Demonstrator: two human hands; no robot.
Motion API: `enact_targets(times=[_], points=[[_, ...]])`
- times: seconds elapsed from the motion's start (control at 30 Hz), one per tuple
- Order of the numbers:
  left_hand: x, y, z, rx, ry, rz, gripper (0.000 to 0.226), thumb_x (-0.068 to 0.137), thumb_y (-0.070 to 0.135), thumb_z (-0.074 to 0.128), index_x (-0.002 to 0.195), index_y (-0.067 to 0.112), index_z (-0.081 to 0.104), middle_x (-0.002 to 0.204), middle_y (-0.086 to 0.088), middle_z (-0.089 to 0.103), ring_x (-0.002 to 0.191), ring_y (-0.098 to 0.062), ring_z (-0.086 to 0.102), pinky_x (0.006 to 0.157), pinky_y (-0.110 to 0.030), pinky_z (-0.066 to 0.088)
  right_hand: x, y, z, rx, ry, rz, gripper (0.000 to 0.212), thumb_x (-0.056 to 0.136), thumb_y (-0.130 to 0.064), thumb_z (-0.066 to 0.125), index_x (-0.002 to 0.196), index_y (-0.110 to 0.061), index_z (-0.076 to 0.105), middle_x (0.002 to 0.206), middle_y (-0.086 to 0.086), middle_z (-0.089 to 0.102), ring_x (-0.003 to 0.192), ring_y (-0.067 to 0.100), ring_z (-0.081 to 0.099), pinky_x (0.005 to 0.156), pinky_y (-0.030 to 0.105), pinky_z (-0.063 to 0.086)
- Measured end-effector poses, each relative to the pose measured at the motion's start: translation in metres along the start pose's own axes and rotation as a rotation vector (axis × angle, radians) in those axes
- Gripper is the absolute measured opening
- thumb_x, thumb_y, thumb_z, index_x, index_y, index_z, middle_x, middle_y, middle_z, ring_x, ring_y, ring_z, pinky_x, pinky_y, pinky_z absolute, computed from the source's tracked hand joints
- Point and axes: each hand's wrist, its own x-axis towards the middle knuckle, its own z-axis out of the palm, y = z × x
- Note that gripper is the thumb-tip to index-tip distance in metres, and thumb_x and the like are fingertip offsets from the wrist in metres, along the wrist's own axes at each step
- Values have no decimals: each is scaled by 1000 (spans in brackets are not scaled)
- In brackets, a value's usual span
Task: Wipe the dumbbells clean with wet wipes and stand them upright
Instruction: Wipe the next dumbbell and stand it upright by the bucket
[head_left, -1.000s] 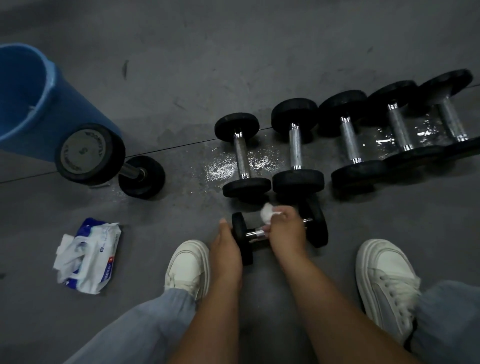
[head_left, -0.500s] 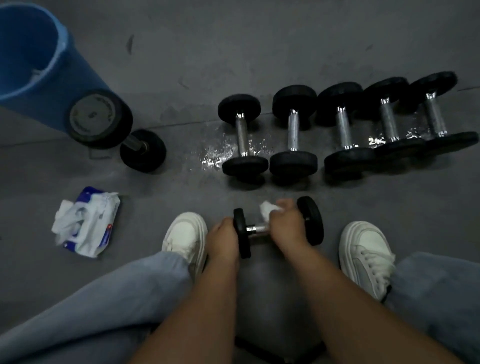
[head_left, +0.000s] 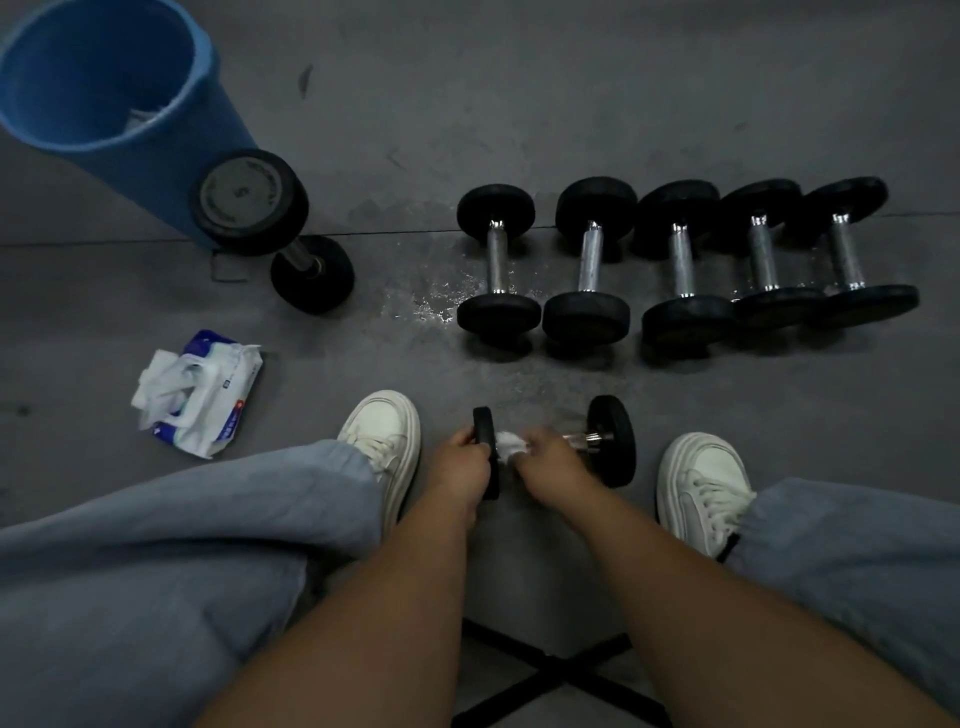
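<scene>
Grip: right hand (head_left: 550, 460) pinches the wet wipe (head_left: 510, 446) round the chrome handle. The left hand (head_left: 460, 462) clamps the left head of the dumbbell (head_left: 615, 441), held crosswise and low between the shoes (head_left: 384, 431). Change vs a second ago: the wipe has slid from the right-head end of the handle to hard against the left head, so the handle pass looks nearly done, with heads and stand-up pending. Count: seven dumbbells, namely one in hand, a row of five (head_left: 681, 262) lying beyond it, and a lone dumbbell (head_left: 249, 202) apparently on end against the blue bucket (head_left: 156, 171); one wipe pack (head_left: 208, 395), one bucket.
</scene>
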Motion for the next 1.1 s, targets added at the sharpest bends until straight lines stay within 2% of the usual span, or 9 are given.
enact_targets(times=[0.13,0.27,0.4,0.5,0.6,0.67,0.77,0.93,1.1], points=[[-7,-1,-10,142,-93,33,62,89,-14,43,143,16,48,108,-4,57,96,-23,55,77,-26,46,2,2,6,167,271,62,36,88,0,52,122,-10,56,114,0,60,106,15,58,88,18,42],[-17,0,-18,422,-180,175,66,85,-14,49,144,15,42,118,-3,58,106,-20,57,72,-20,45,-14,12,17,2,50,-28,40,88,1,51,127,-6,49,125,13,52,111,21,53,92,14,38],[-29,-6,-14,653,-183,198,84,88,4,54,158,28,14,145,-7,50,126,-25,52,96,-21,36,-15,12,2,82,293,89,28,93,-9,49,121,-3,50,121,18,51,113,33,51,91,27,38],[-48,-16,-3,610,-202,141,88,89,-3,48,159,23,0,157,-10,33,137,-23,42,92,-13,30,-22,16,0,8,163,48,42,88,-4,51,130,-4,48,126,18,48,117,31,49,94,28,37],[-55,-27,0,639,-236,130,92,89,-5,47,158,23,-8,160,-10,27,136,-23,43,90,-13,33,-23,12,-10,128,280,49,41,92,-1,46,132,-9,51,125,13,54,107,23,53,87,23,38],[-53,-29,-2,689,-248,137,93,89,-2,50,157,21,-10,159,-11,28,135,-24,43,102,-20,35,-20,11,-9,98,301,78,33,93,-2,45,125,-6,53,124,14,55,110,27,54,88,22,37],[-56,-28,-5,731,-273,140,91,93,3,52,156,18,-12,157,-17,31,135,-27,45,107,-28,35,-31,8,17,-83,19,-101,28,98,-18,45,119,-4,58,116,17,62,110,30,57,82,24,39],[-57,-24,-16,858,-258,134,95,89,2,49,156,30,-12,139,-21,52,119,-30,56,91,-25,41,-21,20,6,23,272,64,26,96,-16,46,116,-1,55,113,17,53,110,33,51,80,26,33],[-60,-18,-10,848,-228,128,90,88,8,53,157,29,-1,137,-18,55,121,-30,56,99,-33,45,-20,6,19,5,45,34,20,95,-14,46,109,-5,56,116,20,56,107,31,57,83,28,41]])
